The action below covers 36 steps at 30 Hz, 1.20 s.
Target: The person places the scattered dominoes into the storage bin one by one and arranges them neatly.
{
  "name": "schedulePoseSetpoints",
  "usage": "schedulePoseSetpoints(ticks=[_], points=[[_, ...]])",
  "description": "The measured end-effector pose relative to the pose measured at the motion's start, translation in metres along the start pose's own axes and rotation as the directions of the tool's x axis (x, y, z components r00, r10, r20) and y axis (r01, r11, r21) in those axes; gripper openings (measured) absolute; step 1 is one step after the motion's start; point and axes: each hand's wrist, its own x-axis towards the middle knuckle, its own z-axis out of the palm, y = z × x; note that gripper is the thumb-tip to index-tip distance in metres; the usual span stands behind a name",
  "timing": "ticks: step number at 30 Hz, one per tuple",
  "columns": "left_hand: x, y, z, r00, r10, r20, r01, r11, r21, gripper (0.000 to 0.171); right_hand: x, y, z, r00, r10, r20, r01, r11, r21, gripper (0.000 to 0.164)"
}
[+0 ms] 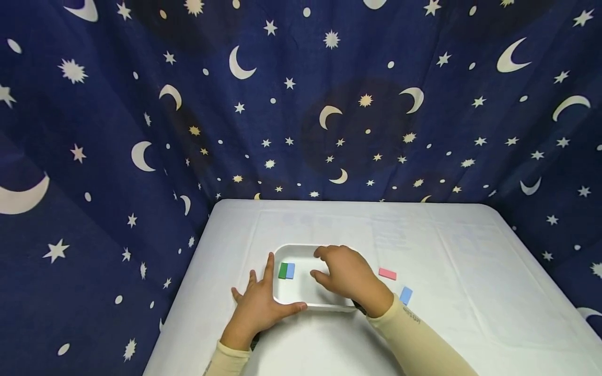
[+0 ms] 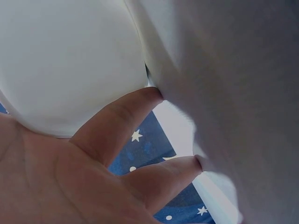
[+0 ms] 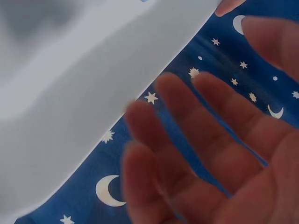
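Note:
A white rectangular tray (image 1: 305, 287) with rounded corners lies on the table. Inside it, near the left wall, a green block (image 1: 282, 270) and a light blue block (image 1: 290, 271) lie side by side. My left hand (image 1: 258, 308) rests against the tray's left front corner, fingers spread and thumb along the front wall. Over the tray's right half hovers my right hand (image 1: 350, 274), its fingers relaxed and apart from the thumb. The right wrist view shows nothing between those fingers (image 3: 180, 98).
To the right of the tray, a pink block (image 1: 388, 273) and another light blue block (image 1: 406, 295) lie on the white-covered table (image 1: 470, 292). A dark blue curtain (image 1: 291, 120) with moons and stars hangs behind and along the sides.

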Motion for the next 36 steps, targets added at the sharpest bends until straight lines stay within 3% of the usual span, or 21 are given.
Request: schedulePoseSetpoints(ticks=[6, 13, 21, 28, 36], points=[[0.000, 0.000, 0.002, 1.000, 0.001, 0.001, -0.001, 1.000, -0.004, 0.155, -0.025, 0.009, -0.003, 0.984, -0.076, -0.162, 0.070, 0.997, -0.042, 0.042], [0.002, -0.001, 0.001, 1.000, 0.002, 0.000, -0.002, 1.000, -0.006, 0.156, -0.053, 0.021, -0.005, 0.967, -0.057, -0.250, 0.057, 0.998, -0.006, 0.049], [0.001, -0.001, 0.003, 1.000, -0.012, 0.005, 0.012, 1.000, -0.014, 0.156, -0.085, 0.045, 0.000, 0.922, -0.054, -0.383, 0.073, 0.997, 0.035, 0.061], [0.000, -0.001, 0.004, 1.000, -0.015, 0.017, 0.015, 1.000, -0.019, 0.154, -0.116, 0.066, 0.009, 0.925, -0.031, -0.378, 0.046, 0.999, 0.029, 0.066], [0.004, 0.000, 0.003, 1.000, -0.014, 0.018, 0.014, 1.000, -0.017, 0.155, -0.133, 0.083, 0.018, 0.934, 0.062, -0.351, -0.046, 0.998, 0.051, 0.050]])
